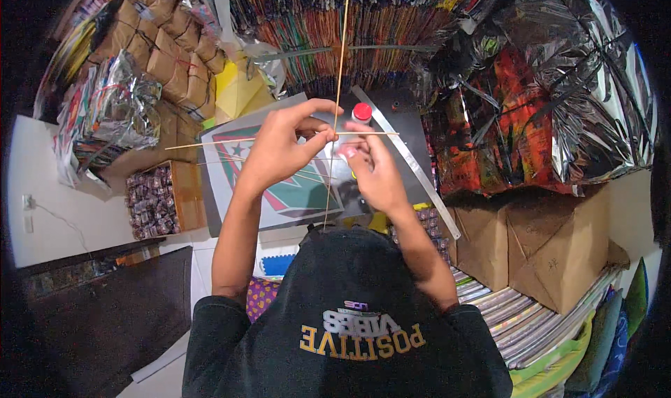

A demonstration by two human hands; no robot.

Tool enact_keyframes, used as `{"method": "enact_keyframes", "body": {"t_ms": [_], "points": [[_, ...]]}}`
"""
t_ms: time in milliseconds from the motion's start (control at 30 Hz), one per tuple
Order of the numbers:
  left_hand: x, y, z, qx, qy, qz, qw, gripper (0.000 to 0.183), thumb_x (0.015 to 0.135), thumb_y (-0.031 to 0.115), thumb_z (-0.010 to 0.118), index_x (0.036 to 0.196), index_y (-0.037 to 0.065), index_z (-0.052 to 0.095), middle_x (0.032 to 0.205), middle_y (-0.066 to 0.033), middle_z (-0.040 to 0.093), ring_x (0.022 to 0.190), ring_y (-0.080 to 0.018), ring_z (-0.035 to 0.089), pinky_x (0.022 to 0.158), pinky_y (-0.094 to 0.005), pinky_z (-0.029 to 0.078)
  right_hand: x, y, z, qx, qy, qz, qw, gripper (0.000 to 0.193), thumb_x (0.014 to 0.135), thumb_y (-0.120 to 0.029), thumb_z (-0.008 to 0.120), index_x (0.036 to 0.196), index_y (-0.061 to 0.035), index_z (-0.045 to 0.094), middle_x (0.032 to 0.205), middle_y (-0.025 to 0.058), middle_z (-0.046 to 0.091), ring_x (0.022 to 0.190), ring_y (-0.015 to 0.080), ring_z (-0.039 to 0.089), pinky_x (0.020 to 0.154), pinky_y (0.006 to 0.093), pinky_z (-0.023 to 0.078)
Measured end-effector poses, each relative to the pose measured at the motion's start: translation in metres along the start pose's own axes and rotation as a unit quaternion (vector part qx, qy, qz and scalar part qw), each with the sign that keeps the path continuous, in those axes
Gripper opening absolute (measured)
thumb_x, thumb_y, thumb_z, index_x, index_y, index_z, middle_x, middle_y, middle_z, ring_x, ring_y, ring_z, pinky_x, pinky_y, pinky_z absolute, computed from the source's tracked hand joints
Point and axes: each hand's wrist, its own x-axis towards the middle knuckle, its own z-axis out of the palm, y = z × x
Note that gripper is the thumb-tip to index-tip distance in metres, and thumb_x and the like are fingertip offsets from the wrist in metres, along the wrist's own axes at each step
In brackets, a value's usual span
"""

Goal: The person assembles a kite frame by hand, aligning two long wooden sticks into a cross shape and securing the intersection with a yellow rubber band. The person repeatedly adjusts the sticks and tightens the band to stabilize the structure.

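My left hand (283,146) pinches two thin bamboo sticks where they cross, between thumb and fingers. One long stick (343,48) runs upright through the crossing, and the other stick (210,143) lies across it to both sides. Close against the crossing is my right hand (377,171), its fingers curled in and partly blurred; what they hold is too small to make out. Below the hands, a sheet with a green, red and black design (234,202) lies on a dark tabletop (412,129). More thin sticks (307,177) show over the sheet.
A red-capped bottle (361,112) stands just past my right hand. A long metal ruler (423,181) slants along the tabletop's right side. Stacked packs (335,41) rise behind, wrapped bundles (517,111) and cardboard boxes (552,237) at right, and a box of small packets (185,195) at left.
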Motion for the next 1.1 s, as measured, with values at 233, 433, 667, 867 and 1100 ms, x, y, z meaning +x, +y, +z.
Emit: {"method": "enact_keyframes", "body": {"t_ms": [233, 433, 667, 867, 1100], "points": [[-0.001, -0.012, -0.001, -0.044, 0.029, 0.029, 0.998, 0.032, 0.085, -0.002, 0.064, 0.117, 0.003, 0.065, 0.087, -0.0101, 0.076, 0.078, -0.0099, 0.070, 0.072, -0.0264, 0.054, -0.014, -0.011, 0.006, 0.032, -0.022, 0.010, 0.999, 0.016, 0.103, -0.008, 0.051, 0.113, -0.0021, 0.062, 0.081, -0.0033, 0.058, 0.067, 0.0017, 0.046, 0.058, 0.0223, 0.038], [-0.002, -0.006, -0.009, -0.025, -0.030, 0.028, 0.999, 0.033, 0.090, -0.002, 0.065, 0.123, -0.001, 0.061, 0.097, -0.0090, 0.073, 0.090, -0.0129, 0.070, 0.082, -0.0288, 0.056, -0.017, 0.004, 0.004, -0.071, -0.029, -0.006, 0.997, 0.015, 0.100, -0.008, 0.055, 0.101, 0.0013, 0.066, 0.077, -0.0017, 0.061, 0.066, 0.0020, 0.049, 0.056, 0.0226, 0.040], [-0.004, 0.010, -0.021, 0.067, -0.153, 0.047, 0.985, 0.032, 0.087, 0.003, 0.071, 0.119, 0.002, 0.067, 0.095, -0.0104, 0.075, 0.084, -0.0138, 0.072, 0.074, -0.0308, 0.057, 0.007, 0.021, -0.019, -0.096, -0.054, -0.010, 0.994, 0.017, 0.098, -0.015, 0.062, 0.105, -0.0012, 0.070, 0.082, 0.0006, 0.068, 0.073, 0.0077, 0.057, 0.063, 0.0277, 0.047], [-0.015, 0.017, -0.019, 0.223, -0.207, 0.087, 0.949, 0.034, 0.084, 0.014, 0.075, 0.117, 0.011, 0.068, 0.098, -0.0064, 0.076, 0.080, -0.0246, 0.070, 0.072, -0.0379, 0.053, 0.025, 0.003, -0.076, -0.122, -0.049, 0.031, 0.991, 0.018, 0.097, -0.017, 0.067, 0.102, -0.0009, 0.073, 0.091, 0.0005, 0.071, 0.079, 0.0042, 0.057, 0.072, 0.0229, 0.047], [-0.035, 0.016, -0.004, 0.269, -0.228, 0.140, 0.925, 0.021, 0.083, 0.012, 0.071, 0.101, 0.013, 0.061, 0.083, -0.0028, 0.074, 0.076, -0.0273, 0.068, 0.080, -0.0416, 0.043, 0.030, -0.022, -0.120, -0.134, -0.132, 0.052, 0.981, 0.021, 0.097, -0.022, 0.067, 0.099, -0.0021, 0.072, 0.090, -0.0029, 0.068, 0.082, 0.0044, 0.055, 0.075, 0.0222, 0.044]]}}
